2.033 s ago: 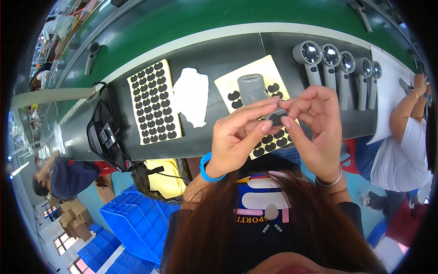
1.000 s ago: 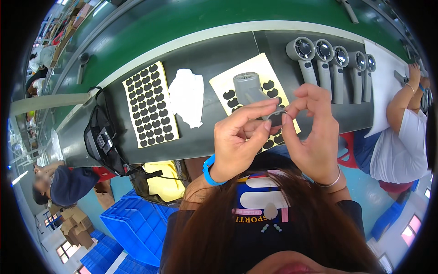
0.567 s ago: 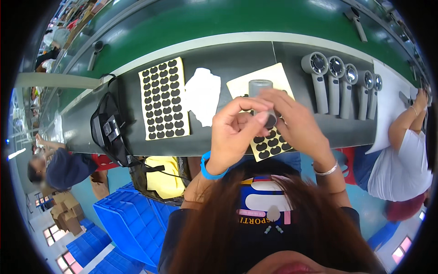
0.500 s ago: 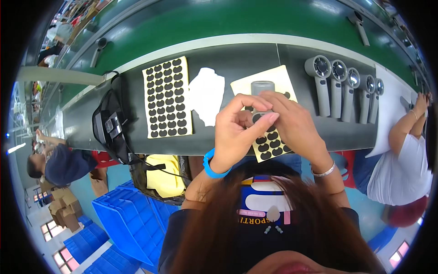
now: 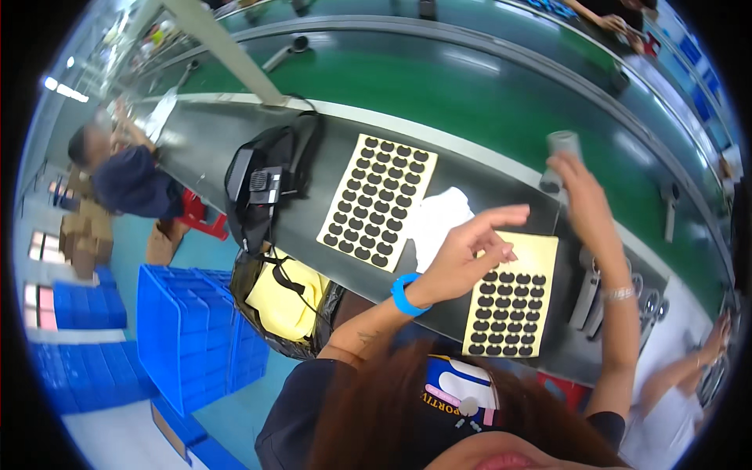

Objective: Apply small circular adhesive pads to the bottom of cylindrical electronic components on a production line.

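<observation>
My right hand (image 5: 578, 184) reaches out over the green conveyor belt, its fingers around a grey handheld fan (image 5: 563, 142). Motion blurs the fan, and the fingers hide part of it. My left hand (image 5: 468, 254) is held above the near table with its fingers apart and nothing in them. Below it, toward the right, lies a pale yellow sheet of black stickers (image 5: 509, 313), its top part bare. A fuller sticker sheet (image 5: 378, 202) lies farther left. Between the two sheets is a crumpled white cloth or paper (image 5: 439, 223), partly covered by my left hand.
Several grey handheld fans (image 5: 586, 301) stand in a row, partly behind my right forearm. A black bag (image 5: 254, 184) lies at the table's left. More fans ride on the green belt (image 5: 470, 102). Co-workers sit at both sides; blue crates (image 5: 196, 337) stand lower left.
Both hands were together around the grey fan over the sticker sheet. My right hand has carried it away, right and outward over the belt; the left has let go. The view has turned.
</observation>
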### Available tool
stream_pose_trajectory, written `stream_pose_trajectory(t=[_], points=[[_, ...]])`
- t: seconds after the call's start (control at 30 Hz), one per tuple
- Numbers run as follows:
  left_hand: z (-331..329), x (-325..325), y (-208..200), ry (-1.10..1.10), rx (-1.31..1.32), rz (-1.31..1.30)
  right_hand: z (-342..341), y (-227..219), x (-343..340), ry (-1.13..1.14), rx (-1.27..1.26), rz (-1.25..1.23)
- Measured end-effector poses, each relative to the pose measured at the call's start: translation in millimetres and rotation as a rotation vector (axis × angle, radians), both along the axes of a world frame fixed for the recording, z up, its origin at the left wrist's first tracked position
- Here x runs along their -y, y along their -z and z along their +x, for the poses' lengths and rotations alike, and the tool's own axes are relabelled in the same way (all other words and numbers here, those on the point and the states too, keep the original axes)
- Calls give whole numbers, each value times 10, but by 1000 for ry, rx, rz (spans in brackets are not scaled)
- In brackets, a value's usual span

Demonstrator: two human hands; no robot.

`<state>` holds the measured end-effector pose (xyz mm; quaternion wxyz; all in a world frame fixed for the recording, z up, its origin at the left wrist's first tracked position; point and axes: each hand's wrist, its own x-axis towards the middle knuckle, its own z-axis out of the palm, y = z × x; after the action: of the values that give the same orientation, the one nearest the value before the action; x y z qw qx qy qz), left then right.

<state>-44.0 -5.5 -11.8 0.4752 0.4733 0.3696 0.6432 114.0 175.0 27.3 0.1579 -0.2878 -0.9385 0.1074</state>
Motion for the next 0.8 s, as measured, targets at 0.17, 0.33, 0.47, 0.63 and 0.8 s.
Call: stream_pose_trajectory(t=[0.17, 0.33, 0.47, 0.63, 0.8], points=[[22, 115, 51, -17, -44, -81, 62, 783, -1659, 45, 293, 477], [-11, 176, 183, -70, -80, -129, -83, 721, -1644, 86, 384, 401], [17, 308, 162, -49, -157, -205, -104, 316, -887, 133, 169, 193], [-60, 670, -276, -210, -177, 242, 324, 133, -69, -35, -28, 56], [-547, 1612, -1251, -402, -219, 916, 791, 12, 337, 112, 77, 25]])
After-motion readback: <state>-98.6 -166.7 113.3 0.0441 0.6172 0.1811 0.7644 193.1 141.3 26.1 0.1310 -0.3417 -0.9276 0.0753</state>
